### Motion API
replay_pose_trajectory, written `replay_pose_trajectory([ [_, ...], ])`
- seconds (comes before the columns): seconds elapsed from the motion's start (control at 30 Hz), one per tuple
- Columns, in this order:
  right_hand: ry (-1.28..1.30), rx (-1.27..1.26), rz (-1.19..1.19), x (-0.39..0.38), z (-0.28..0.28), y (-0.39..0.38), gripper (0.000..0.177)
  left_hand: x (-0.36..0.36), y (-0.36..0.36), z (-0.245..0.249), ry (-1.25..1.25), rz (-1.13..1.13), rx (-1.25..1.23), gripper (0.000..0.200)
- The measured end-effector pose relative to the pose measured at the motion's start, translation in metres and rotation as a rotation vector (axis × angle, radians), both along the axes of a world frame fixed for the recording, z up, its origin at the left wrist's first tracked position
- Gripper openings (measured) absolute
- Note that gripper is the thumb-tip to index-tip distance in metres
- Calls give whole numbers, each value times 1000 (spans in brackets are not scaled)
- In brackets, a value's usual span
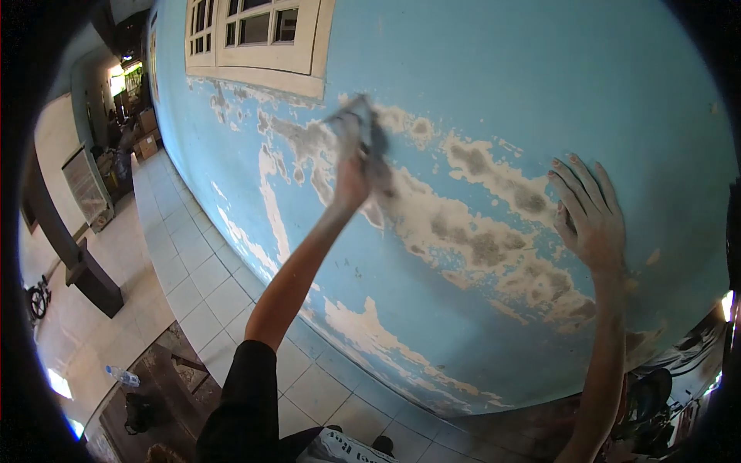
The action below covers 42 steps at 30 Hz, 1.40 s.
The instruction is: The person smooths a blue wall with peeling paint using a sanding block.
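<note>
My left hand [352, 174] is closed around a flat, thin tool that looks like a scraper [356, 105], smeared by motion. Its edge is at the patchy wall [478, 166], just below and right of the window, where its grip end is hidden by my fingers. The wall is light blue, with peeled areas showing white and grey underneath. Flat against the blue paint at the right, beside the bare patches, rests my right hand [594, 224], its fingers apart and holding nothing. Pale dust covers the fingers.
A cream window frame [266, 73] sits above the peeled strip. Light floor tiles [208, 251] run along the wall's foot. At lower left are a dark table [158, 424] and a plastic bottle [123, 376]. Cardboard boxes [145, 145] stand farther back; a motorcycle [652, 401] is at lower right.
</note>
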State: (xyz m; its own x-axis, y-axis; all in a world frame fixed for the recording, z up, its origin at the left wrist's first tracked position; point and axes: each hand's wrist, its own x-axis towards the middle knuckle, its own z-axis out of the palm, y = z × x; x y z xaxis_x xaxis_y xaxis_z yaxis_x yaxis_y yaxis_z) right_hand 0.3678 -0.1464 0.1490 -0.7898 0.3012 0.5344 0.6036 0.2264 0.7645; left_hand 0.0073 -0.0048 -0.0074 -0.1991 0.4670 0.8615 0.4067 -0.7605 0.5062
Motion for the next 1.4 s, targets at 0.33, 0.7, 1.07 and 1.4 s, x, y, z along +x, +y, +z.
replay_pose_trajectory([
  [0.33, 12, 21, 21, 1, -2, 1, 44, 20, -17, -1, 310, 249, 138, 71],
  [0.7, 13, 37, 33, 3, -4, 2, 43, -3, 22, -4, 28, 206, 133, 59],
  [1.07, 23, 47, 34, 3, -4, 2, 43, -16, 10, 7, 161, 202, 175, 57],
  [1.4, 29, 64, 63, 4, -5, 4, 42, 0, 10, 5, 166, 155, 250, 65],
])
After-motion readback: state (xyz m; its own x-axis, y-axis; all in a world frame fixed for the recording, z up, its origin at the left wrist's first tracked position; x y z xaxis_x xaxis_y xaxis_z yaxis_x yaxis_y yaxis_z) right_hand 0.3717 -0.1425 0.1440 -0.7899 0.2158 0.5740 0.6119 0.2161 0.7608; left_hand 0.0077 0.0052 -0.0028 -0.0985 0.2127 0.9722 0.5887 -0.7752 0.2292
